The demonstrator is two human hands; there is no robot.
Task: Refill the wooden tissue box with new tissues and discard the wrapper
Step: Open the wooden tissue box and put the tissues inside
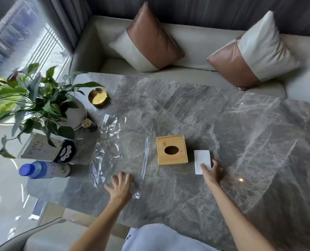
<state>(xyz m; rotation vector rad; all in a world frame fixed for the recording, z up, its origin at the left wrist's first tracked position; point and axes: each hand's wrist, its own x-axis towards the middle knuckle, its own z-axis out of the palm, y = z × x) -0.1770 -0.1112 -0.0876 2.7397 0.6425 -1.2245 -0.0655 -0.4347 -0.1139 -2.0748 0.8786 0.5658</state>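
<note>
We rest our right hand on the near edge of the tissue stack just right of the wooden tissue box on the bench — soft, light, best pinched by its sides — while our left hand, fingers spread and holding nothing, lies flat on the clear wrapper.

I see a living room: a cream sofa with cushions at twelve o'clock, a marble coffee table, a potted plant at nine.
</note>
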